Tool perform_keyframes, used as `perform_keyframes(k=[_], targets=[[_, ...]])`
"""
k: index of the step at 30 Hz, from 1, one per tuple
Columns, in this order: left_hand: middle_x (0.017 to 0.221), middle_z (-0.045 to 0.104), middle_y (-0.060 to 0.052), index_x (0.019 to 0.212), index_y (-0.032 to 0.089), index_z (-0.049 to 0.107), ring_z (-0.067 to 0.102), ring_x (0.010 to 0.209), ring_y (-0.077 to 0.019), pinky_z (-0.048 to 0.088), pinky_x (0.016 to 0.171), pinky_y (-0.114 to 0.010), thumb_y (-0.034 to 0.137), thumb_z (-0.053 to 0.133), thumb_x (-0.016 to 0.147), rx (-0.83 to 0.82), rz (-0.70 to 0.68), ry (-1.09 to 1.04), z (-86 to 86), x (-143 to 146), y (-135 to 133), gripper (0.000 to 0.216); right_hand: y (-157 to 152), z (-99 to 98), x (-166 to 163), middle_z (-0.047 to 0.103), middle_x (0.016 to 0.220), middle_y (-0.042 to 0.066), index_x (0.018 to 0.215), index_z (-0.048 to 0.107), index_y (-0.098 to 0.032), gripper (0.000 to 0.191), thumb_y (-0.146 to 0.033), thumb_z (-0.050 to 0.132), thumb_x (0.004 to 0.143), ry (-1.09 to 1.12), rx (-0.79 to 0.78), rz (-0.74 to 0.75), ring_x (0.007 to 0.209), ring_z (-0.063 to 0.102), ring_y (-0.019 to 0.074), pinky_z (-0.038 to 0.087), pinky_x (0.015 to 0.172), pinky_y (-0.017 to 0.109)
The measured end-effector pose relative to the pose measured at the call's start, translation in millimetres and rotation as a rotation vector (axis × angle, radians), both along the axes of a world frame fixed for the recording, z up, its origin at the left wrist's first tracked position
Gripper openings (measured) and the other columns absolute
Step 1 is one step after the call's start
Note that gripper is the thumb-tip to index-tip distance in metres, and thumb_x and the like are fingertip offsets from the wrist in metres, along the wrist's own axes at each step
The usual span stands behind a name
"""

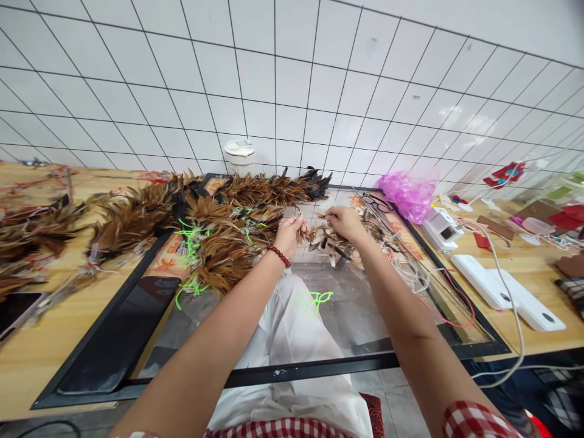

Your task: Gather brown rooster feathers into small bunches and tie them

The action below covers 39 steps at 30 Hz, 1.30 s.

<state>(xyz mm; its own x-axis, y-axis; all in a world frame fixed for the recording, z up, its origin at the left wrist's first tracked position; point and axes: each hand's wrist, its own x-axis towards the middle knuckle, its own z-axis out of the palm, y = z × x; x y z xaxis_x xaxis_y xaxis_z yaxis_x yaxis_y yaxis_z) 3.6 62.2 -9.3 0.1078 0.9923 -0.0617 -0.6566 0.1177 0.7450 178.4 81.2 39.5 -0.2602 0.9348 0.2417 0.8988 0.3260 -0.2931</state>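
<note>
My left hand (291, 235), with a dark red bead bracelet (279, 255) at its wrist, is closed in a pinch over the glass-topped frame. Brown feathers show between its fingers. My right hand (345, 222) is also closed, its fingertips pinching a small tan piece that looks like a feather end. Below and beside the right hand lies a loose pile of mixed feathers (335, 240). Thick bunches of brown feathers (223, 249) lie to the left of my left hand, with bright green ties (194, 286) among them. A brown feather strip with black ends (269, 190) stretches behind.
A black frame (314, 372) borders the glass. A dark phone (121, 334) rests at its left. A white lidded cup (239, 157) stands by the tiled wall. To the right are a pink plastic bag (408, 194), white devices (508, 292) and loose cables (511, 292).
</note>
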Motion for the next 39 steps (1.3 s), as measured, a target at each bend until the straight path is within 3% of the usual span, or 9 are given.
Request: perform_keyframes(k=[3,9,16,21,23,29,32,35,39], targets=[[0.054,0.052,0.002,0.069,0.013,0.058,0.055,0.055,-0.0087,0.048,0.063,-0.023,0.024,0.069,0.08,0.009,0.011,-0.014,-3.0,1,2,0.019,0,8.2,9,0.074,0.082,0.005,0.101,0.072,-0.018,0.029,-0.022,0.047,0.087,0.062,-0.053,0.054,0.076,0.064,0.0169,0.045,0.073,0.025],[0.072,0.064,-0.002,0.077,0.014,0.064,0.059,0.064,-0.0092,0.048,0.068,-0.024,0.024,0.074,0.074,0.042,0.079,0.042,-5.2,3,4,0.015,-7,17.8,10,0.076,0.094,0.005,0.105,0.073,-0.023,0.034,-0.013,0.051,0.08,-0.214,-0.06,0.159,0.086,0.066,0.0198,0.043,0.076,0.026],[0.075,0.066,-0.003,0.067,0.014,0.067,0.058,0.074,-0.0119,0.044,0.075,-0.025,0.027,0.073,0.073,0.302,0.059,0.413,-13.9,9,3,0.016,-17,24.7,-10,0.074,0.101,0.004,0.098,0.074,-0.023,0.028,-0.017,0.049,0.085,-0.108,0.045,0.296,0.092,0.066,0.0177,0.044,0.082,0.025],[0.064,0.062,-0.001,0.062,0.015,0.063,0.055,0.064,-0.0111,0.044,0.067,-0.024,0.034,0.072,0.074,0.235,0.131,0.334,-15.1,10,4,0.024,-14,24.7,0,0.074,0.101,0.01,0.102,0.073,-0.019,0.027,-0.018,0.056,0.081,-0.066,0.011,0.077,0.096,0.065,0.023,0.045,0.087,0.031],[0.065,0.062,-0.002,0.063,0.014,0.063,0.056,0.064,-0.0103,0.045,0.067,-0.023,0.03,0.072,0.075,0.208,0.156,0.277,-12.6,8,4,0.022,-9,20.0,4,0.074,0.097,0.01,0.099,0.073,-0.018,0.026,-0.017,0.063,0.075,0.026,-0.105,0.075,0.091,0.065,0.0226,0.046,0.085,0.032],[0.064,0.061,-0.001,0.064,0.014,0.063,0.055,0.061,-0.0086,0.044,0.064,-0.021,0.026,0.072,0.076,0.167,0.109,0.205,-4.4,8,-1,0.019,4,0.3,-11,0.067,0.077,0.002,0.089,0.067,-0.015,0.03,-0.038,0.068,0.07,0.87,-0.308,0.115,0.067,0.057,0.012,0.046,0.065,0.025],[0.063,0.061,-0.001,0.063,0.013,0.063,0.054,0.059,-0.0084,0.044,0.062,-0.021,0.026,0.071,0.076,0.183,0.073,0.196,-3.7,9,-2,0.02,5,-2.0,-17,0.058,0.065,-0.002,0.075,0.062,-0.016,0.032,-0.045,0.072,0.064,0.929,-0.302,0.12,0.06,0.049,0.0101,0.041,0.059,0.023],[0.062,0.062,-0.001,0.063,0.012,0.063,0.054,0.057,-0.0085,0.044,0.06,-0.021,0.026,0.072,0.075,0.149,0.076,0.2,-4.5,9,-1,0.021,2,3.5,-10,0.053,0.062,-0.004,0.069,0.056,-0.018,0.03,-0.046,0.067,0.07,0.916,-0.226,0.165,0.057,0.045,0.0093,0.039,0.059,0.023],[0.067,0.066,-0.004,0.067,0.011,0.063,0.058,0.059,-0.0099,0.046,0.06,-0.023,0.027,0.075,0.072,0.069,0.068,0.162,-2.5,9,-2,0.02,-6,14.4,-1,0.06,0.067,-0.002,0.075,0.061,-0.016,0.024,-0.04,0.064,0.075,0.684,-0.412,0.438,0.063,0.053,0.0112,0.042,0.065,0.024]])
